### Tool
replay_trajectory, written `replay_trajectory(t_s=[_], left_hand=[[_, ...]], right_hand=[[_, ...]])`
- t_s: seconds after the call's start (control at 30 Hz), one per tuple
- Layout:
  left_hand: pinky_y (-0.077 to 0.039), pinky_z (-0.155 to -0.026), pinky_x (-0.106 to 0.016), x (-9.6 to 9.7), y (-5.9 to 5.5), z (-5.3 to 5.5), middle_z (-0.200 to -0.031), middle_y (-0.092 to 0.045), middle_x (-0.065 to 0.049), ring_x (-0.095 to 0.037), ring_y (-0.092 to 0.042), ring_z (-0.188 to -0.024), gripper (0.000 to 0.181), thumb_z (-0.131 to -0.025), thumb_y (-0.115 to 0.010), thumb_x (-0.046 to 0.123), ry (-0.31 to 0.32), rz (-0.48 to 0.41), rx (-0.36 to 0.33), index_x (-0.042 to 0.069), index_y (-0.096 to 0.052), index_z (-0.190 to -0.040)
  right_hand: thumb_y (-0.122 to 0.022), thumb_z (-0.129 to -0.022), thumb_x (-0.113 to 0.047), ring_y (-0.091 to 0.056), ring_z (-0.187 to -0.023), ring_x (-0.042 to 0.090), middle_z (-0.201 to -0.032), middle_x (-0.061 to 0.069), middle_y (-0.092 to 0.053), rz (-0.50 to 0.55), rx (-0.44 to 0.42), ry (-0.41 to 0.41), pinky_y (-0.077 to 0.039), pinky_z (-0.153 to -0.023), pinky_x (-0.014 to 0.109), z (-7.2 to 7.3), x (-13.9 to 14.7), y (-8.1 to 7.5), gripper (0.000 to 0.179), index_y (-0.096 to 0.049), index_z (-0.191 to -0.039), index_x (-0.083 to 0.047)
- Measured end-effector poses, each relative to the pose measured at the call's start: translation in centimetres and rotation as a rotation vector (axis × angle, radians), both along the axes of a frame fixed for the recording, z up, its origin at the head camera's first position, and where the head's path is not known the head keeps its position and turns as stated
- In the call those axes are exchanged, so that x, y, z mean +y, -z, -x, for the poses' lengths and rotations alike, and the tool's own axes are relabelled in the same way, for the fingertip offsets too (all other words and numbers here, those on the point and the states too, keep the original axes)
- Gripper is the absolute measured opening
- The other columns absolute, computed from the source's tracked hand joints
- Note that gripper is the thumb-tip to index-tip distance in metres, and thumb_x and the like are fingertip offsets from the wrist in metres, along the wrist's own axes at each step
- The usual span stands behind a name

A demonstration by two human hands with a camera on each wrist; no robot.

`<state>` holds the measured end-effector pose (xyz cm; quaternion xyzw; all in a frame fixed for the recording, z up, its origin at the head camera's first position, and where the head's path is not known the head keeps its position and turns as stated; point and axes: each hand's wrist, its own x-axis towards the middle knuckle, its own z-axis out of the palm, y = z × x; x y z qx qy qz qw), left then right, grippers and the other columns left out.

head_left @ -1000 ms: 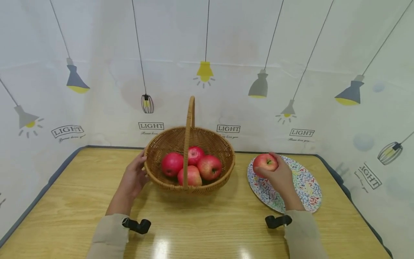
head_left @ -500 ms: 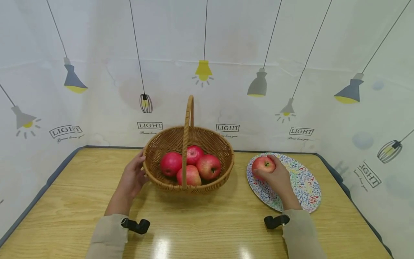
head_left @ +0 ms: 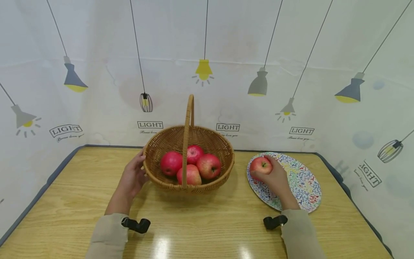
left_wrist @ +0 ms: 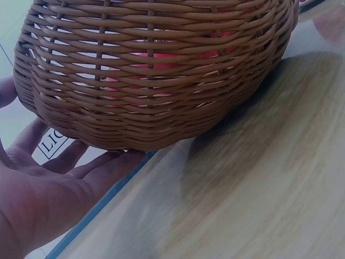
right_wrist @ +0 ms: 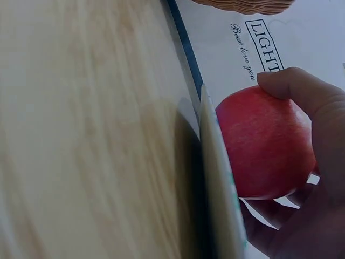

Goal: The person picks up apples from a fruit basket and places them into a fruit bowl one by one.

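Note:
A wicker basket (head_left: 153, 183) with a tall arched handle stands on the table and holds several red apples (head_left: 170, 163). My left hand (head_left: 132, 176) touches the basket's left side, its fingers spread and fairly straight against the weave in the left wrist view. On the right, my right hand (head_left: 275, 178) grips one red apple (head_left: 260, 165) between thumb and fingers, at the left part of a colourful patterned oval plate (head_left: 304, 183). In the right wrist view, this apple (right_wrist: 264, 143) lies against the plate's face (right_wrist: 221, 178); whether it bears its weight there cannot be told.
The wooden table (head_left: 200, 219) has a dark edge along the back and sides. Behind it hangs a pale cloth (head_left: 168, 43) printed with lamps. A strip of table separates the basket from the plate. Each sleeve carries a black wrist camera (head_left: 136, 225).
The right hand and its apple have shifted slightly left over the plate. The left hand stays at the basket, which has not visibly moved. The head view shifts a little.

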<state>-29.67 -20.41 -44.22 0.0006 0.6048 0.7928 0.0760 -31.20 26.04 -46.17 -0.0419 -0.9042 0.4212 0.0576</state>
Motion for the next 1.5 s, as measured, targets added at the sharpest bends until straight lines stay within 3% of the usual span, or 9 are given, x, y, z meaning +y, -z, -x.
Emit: replay_trajectory(t_s=[0.87,1.23,1.5], left_hand=[[-0.049,-0.092,-0.026,0.1,0.0,-0.1,-0.172,-0.009,-0.008,-0.036,-0.021,-0.154,0.06,-0.107,-0.029,0.032,0.006,0.005,0.018,0.03,-0.012,-0.164],[-0.049,-0.092,-0.027,0.1,-0.1,-0.2,-0.172,-0.009,-0.007,-0.035,-0.021,-0.155,0.06,-0.107,-0.03,0.032,0.001,0.003,0.011,0.031,-0.013,-0.164],[-0.048,-0.092,-0.027,0.1,-0.2,-0.1,-0.172,-0.009,-0.007,-0.035,-0.022,-0.154,0.06,-0.106,-0.03,0.033,-0.007,0.004,-0.002,0.03,-0.012,-0.164]], right_hand=[[-0.072,-0.089,-0.045,-0.038,-0.143,0.047,-0.157,0.029,-0.035,-0.127,-0.006,-0.106,-0.034,-0.115,0.061,-0.5,-0.2,-1.3,0.097,-0.023,-0.158,0.001],[-0.074,-0.088,-0.043,-0.034,-0.144,0.049,-0.157,0.032,-0.034,-0.178,0.098,-0.109,-0.033,-0.113,0.065,-0.8,-0.4,-2.7,0.094,-0.028,-0.157,0.001],[-0.076,-0.089,-0.038,-0.039,-0.141,0.047,-0.155,0.028,-0.039,-0.194,0.18,-0.139,-0.038,-0.11,0.065,-1.8,-1.7,-4.9,0.088,-0.032,-0.156,-0.001]])
